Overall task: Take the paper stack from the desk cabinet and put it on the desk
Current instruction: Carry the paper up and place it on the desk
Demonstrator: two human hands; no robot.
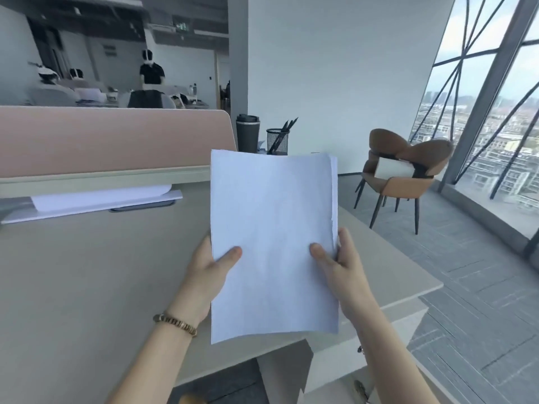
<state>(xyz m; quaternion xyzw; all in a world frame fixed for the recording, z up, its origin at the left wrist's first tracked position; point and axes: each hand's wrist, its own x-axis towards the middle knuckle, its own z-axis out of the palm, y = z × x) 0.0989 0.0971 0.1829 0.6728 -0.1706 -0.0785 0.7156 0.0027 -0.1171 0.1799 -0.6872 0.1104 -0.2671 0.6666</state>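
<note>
A white paper stack (pixel 272 228) is held up in the air above the right part of the beige desk (pixel 87 287), tilted toward me. My left hand (pixel 208 272) grips its left edge, thumb on the top sheet. My right hand (pixel 339 265) grips its right edge the same way. The sheets at the right edge are slightly fanned. The desk cabinet (pixel 335 365) shows below the desk's near right corner, mostly hidden by the paper and my right arm.
More white sheets (pixel 96 201) lie at the desk's back under a pink divider (pixel 110 135). A dark tumbler (pixel 248 134) and a mesh pen cup (pixel 277 141) stand at the back right. A brown chair (pixel 405 173) stands by the window. People sit at desks far behind.
</note>
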